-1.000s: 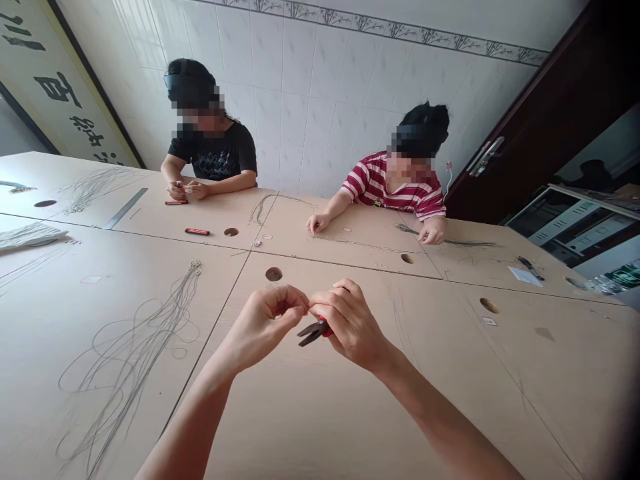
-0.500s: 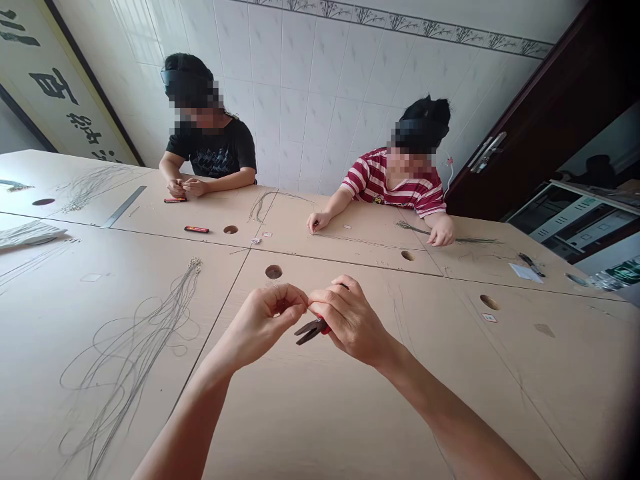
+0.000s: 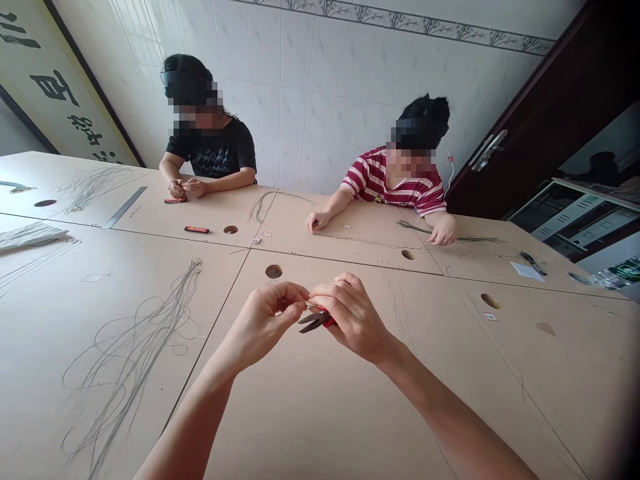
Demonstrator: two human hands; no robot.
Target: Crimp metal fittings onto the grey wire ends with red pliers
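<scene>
My right hand (image 3: 353,320) is closed around red-handled pliers (image 3: 315,321), whose dark jaws point left and stand apart. My left hand (image 3: 267,320) pinches something too small to make out, with thumb and forefinger together. The fingertips of both hands meet above the table, and a tiny light-coloured bit shows between them. A bundle of thin grey wires (image 3: 155,347) with small brass-coloured ends lies on the table to the left of my left hand.
Across the wooden table (image 3: 280,427) sit a person in black (image 3: 215,150) and a person in striped red (image 3: 390,177), each handling small things. Cable holes (image 3: 273,271), a red-black box cutter (image 3: 197,229), a metal ruler (image 3: 125,207) and further wires (image 3: 470,239) are spread about.
The pliers have tilted a little upward and shifted slightly right in my right hand. My left hand stays almost in place, still pinching.
</scene>
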